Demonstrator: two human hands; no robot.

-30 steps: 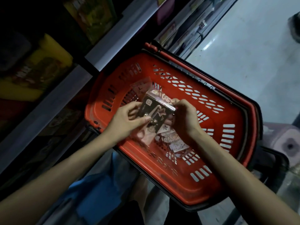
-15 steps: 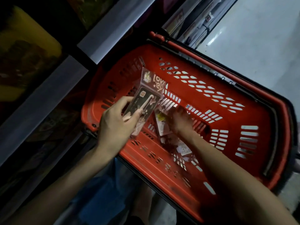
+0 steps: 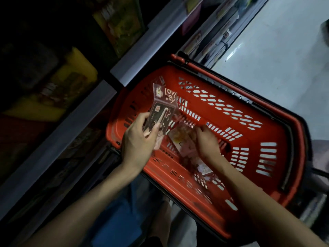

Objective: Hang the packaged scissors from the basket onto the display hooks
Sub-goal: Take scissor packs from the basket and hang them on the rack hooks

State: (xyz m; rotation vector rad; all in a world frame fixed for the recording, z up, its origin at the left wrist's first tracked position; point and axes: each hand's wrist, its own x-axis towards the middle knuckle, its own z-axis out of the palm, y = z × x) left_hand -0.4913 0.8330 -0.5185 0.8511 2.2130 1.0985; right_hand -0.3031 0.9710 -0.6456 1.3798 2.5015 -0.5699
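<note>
A red plastic basket [image 3: 249, 125] sits below me beside the shelves. My left hand [image 3: 137, 139] grips a clear packet of scissors [image 3: 162, 107] with a dark card, held upright over the basket's left end. My right hand [image 3: 206, 139] reaches down into the basket and pinches the top of another packet [image 3: 183, 134], which is blurred. More packets [image 3: 203, 168] lie on the basket floor under my right wrist. No display hooks are visible.
Dark shelves with grey edge strips [image 3: 58, 139] run along the left, holding yellow goods [image 3: 71, 82]. Light floor [image 3: 276, 41] lies at the upper right. The basket's folded handle [image 3: 288, 157] rests along the far rim.
One second ago both hands held the one packet. My left hand now holds it alone, lifted slightly, while my right hand dropped into the basket onto another packet.
</note>
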